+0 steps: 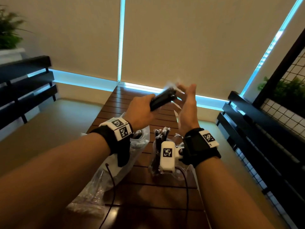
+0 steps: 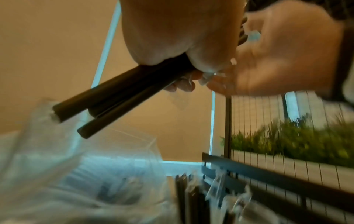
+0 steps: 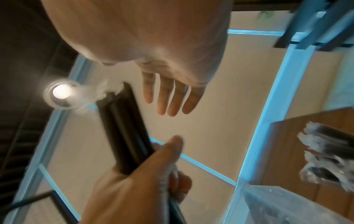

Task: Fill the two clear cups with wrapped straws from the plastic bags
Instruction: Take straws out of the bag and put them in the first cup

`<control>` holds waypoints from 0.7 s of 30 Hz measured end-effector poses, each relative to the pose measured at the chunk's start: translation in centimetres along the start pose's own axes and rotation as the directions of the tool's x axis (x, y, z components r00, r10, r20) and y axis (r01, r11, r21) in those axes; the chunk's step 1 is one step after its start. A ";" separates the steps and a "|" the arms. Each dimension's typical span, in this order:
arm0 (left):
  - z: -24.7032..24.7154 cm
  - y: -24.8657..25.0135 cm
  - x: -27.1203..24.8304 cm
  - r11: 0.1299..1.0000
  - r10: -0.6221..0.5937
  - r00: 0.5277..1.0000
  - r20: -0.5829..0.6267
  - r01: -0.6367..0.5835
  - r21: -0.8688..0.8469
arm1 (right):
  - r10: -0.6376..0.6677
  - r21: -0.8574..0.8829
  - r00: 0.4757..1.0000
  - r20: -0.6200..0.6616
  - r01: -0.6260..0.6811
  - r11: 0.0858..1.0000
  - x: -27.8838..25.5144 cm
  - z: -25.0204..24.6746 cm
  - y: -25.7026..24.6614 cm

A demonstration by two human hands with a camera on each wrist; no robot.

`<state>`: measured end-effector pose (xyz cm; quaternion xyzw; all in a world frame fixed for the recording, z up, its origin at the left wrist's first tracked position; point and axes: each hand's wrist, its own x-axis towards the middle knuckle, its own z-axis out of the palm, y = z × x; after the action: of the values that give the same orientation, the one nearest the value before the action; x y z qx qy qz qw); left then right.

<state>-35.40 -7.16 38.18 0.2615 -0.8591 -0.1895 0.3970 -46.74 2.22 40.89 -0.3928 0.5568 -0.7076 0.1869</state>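
My left hand is raised above the table and grips a bundle of black wrapped straws, which point up and to the right. In the left wrist view the straws stick out below my curled fingers. My right hand is held up beside the bundle's far end with straight fingers and holds nothing; whether it touches the straws is blurred. A clear cup with several wrapped straws stands on the table below my wrists, partly hidden by the right wrist camera.
A crumpled clear plastic bag lies on the left of the narrow slatted wooden table. More clear plastic sits right of the cup. Black slatted benches flank the table, with a wire grid and plants at right.
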 end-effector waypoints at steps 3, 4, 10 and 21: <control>-0.2 0.8 1.0 0.999 -0.034 0.999 -0.012 0.034 -0.031 | -0.076 -0.060 0.997 0.032 0.078 0.995 -0.6 -0.6 0.9; -0.2 1.1 1.2 0.999 -0.022 1.000 0.010 0.022 -0.031 | -0.119 -0.081 0.991 0.061 0.124 0.989 -0.8 -0.5 0.9; 1.1 2.4 1.4 0.990 -0.064 0.997 0.042 0.069 -0.122 | -0.230 0.016 0.973 -0.026 0.230 0.973 0.0 -1.2 -1.4; 0.2 3.0 2.2 0.847 -0.152 0.971 0.185 0.224 -0.483 | 0.031 -0.086 0.991 0.128 -0.020 0.996 -0.3 -0.5 4.8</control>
<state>-37.65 -6.07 40.91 0.2188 -0.7764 -0.4615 0.3694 -47.73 1.26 36.31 -0.4381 0.5779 -0.6542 0.2150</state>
